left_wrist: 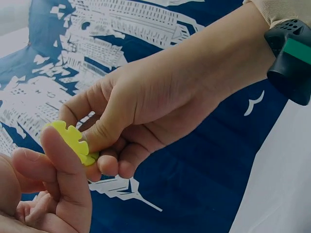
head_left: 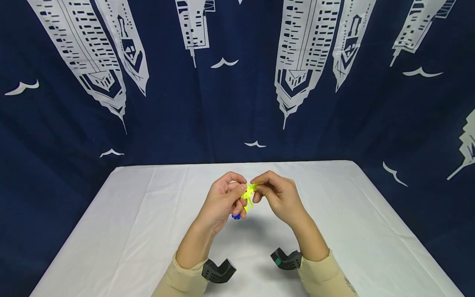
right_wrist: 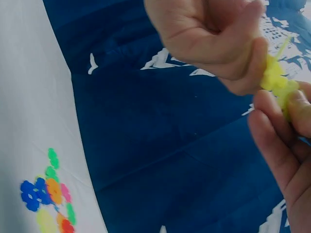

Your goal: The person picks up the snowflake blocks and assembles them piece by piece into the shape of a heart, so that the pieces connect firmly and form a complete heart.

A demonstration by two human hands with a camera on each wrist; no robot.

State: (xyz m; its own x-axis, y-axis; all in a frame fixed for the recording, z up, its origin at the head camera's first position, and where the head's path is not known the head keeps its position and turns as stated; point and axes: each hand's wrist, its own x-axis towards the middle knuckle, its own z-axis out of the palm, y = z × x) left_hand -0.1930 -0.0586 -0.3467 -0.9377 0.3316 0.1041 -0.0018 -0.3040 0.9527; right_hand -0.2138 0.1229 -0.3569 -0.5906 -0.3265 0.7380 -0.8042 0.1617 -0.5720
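Both hands meet over the middle of the table around bright yellow notched plastic discs [head_left: 248, 191]. My left hand [head_left: 222, 200] pinches them between thumb and fingers. From the other side, thumb and fingers of my right hand [head_left: 280, 199] pinch a yellow part. In the left wrist view, a flower-shaped yellow disc [left_wrist: 73, 138] shows its notched rim between the hands. Seen by the right wrist, two yellow discs [right_wrist: 274, 75] overlap at an angle, and fingertips hide part of them. A blue notched disc [head_left: 236, 216] appears just below the left fingers.
A cluster of notched discs [right_wrist: 54, 191] in blue, green, orange, pink, red and yellow shows on the white tablecloth [head_left: 148, 231] in the right wrist view. Behind the table hangs a navy cloth [head_left: 237, 103] with white building prints. Each wrist wears a black device [head_left: 219, 271].
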